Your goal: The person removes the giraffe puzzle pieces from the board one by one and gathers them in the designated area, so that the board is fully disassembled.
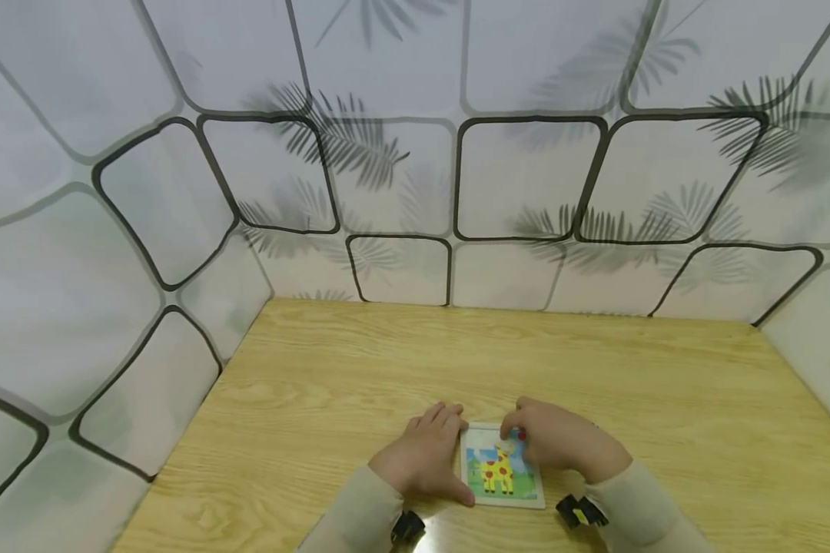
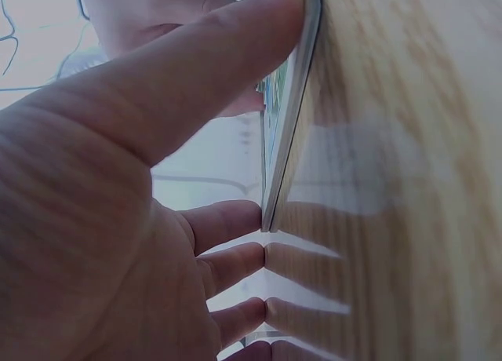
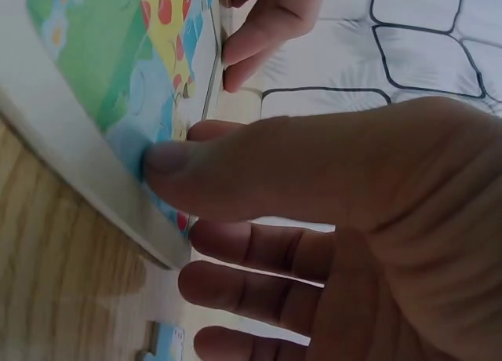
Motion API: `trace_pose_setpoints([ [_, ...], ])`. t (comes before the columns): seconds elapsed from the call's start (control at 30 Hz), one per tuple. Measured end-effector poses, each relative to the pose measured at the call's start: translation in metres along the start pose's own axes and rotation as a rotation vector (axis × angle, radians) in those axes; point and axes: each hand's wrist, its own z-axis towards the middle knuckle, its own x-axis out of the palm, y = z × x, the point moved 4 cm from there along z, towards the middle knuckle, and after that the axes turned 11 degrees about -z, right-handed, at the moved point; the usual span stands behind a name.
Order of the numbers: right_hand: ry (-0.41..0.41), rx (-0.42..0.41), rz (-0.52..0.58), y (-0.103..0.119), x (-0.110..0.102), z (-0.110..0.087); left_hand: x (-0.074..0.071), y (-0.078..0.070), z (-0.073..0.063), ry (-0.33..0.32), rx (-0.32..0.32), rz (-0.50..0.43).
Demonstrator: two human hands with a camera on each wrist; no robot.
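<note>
A giraffe jigsaw puzzle point(image 1: 498, 472) lies in a pale-framed tray point(image 1: 501, 503) on the wooden table. My left hand point(image 1: 425, 453) spans the tray's left side, thumb at the near corner and index finger at the far corner. In the left wrist view the other fingers of that hand point(image 2: 235, 282) rest on the table beyond the tray. My right hand point(image 1: 560, 438) is over the puzzle's far right part. Its thumb point(image 3: 176, 169) presses on the blue picture area, with the index finger behind it. No piece shows clearly between those fingers.
A loose blue puzzle piece point(image 3: 166, 341) lies near the tray in the right wrist view. The wooden table point(image 1: 332, 369) runs back to a patterned cloth wall point(image 1: 401, 177), with cloth along both sides as well.
</note>
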Motion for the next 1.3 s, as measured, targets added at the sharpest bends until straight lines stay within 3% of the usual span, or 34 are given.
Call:
trace_pose_setpoints([
  [0.43,0.04,-0.001,-0.008,0.001,-0.001,0.001,0.004,0.001,0.004,0.002,0.009,-0.021],
  [0.7,-0.043,-0.013,0.04,-0.007,0.002,-0.003,0.004,0.001,0.003,0.011,0.005,-0.035],
  [0.83,-0.107,-0.07,0.059,-0.016,0.001,-0.008,0.005,0.002,0.003,0.018,0.0,-0.033],
  [0.97,-0.091,-0.094,0.158,-0.024,-0.004,-0.014,0.006,0.003,0.004,0.017,-0.004,-0.05],
  [1.13,-0.061,-0.05,0.259,-0.041,-0.019,-0.026,0.005,0.004,0.005,0.013,0.005,-0.06],
  [1.3,-0.131,0.021,0.235,-0.075,-0.042,-0.051,0.003,0.004,0.004,0.01,0.011,-0.049],
])
